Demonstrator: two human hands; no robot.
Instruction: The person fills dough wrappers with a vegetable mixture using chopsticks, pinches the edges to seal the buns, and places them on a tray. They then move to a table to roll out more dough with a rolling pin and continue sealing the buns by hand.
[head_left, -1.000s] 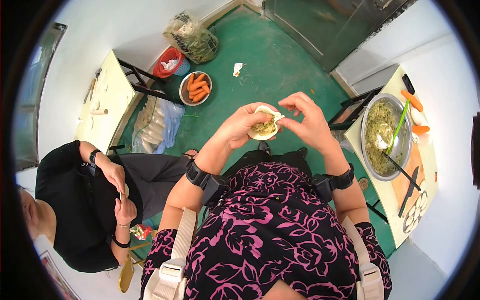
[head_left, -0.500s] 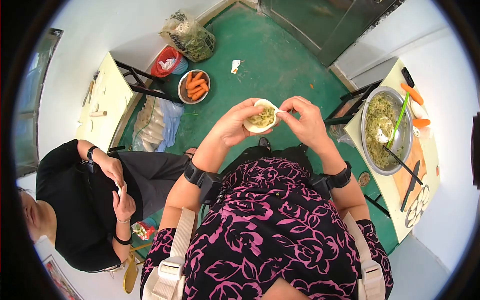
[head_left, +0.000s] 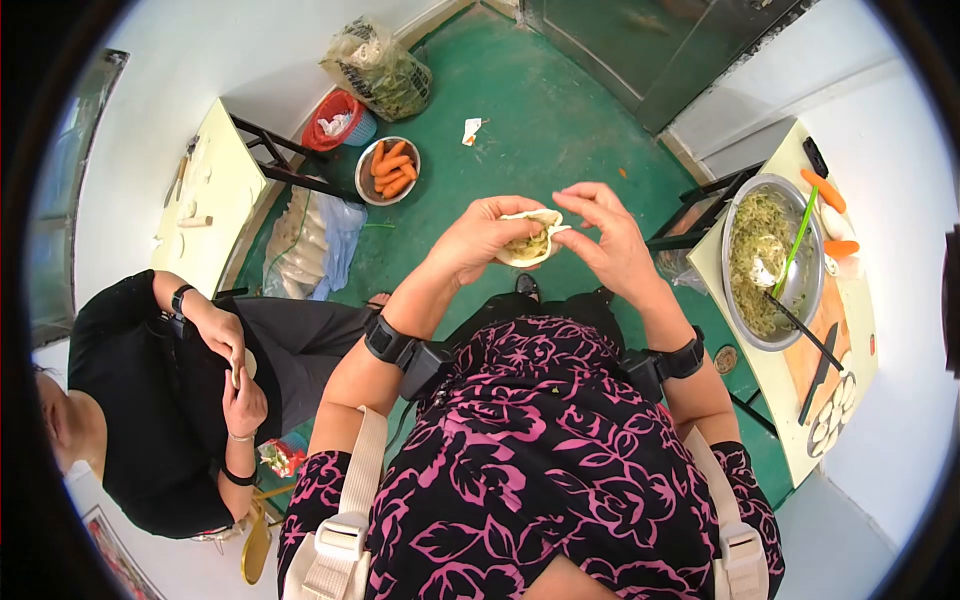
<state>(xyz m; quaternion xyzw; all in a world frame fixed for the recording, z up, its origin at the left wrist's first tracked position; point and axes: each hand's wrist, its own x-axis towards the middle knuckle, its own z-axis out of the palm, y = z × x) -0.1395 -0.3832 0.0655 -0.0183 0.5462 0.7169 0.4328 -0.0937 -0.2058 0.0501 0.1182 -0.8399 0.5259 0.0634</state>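
Note:
A round dough wrapper [head_left: 540, 216] with pale green shredded filling [head_left: 528, 246] on it is held up in front of my body. My left hand [head_left: 477, 240] closes around its left side, thumb pressed over the filling. The wrapper's edge is partly folded up, with a small gathered tip on the right. At that tip sits the thumb of my right hand [head_left: 610, 240]; its other fingers are raised and spread apart from the dough.
To the right, a table [head_left: 712, 262] carries a metal bowl of filling [head_left: 755, 240], a knife [head_left: 820, 372] and a plate of dumplings [head_left: 832, 415]. At left, a person [head_left: 150, 400] holds a wrapper. A bowl of carrots [head_left: 390, 172] stands on the floor.
My right fingers have come off the wrapper's edge and spread, leaving the thumb by its tip. The wrapper has folded further over the filling. The person at left has brought both hands together.

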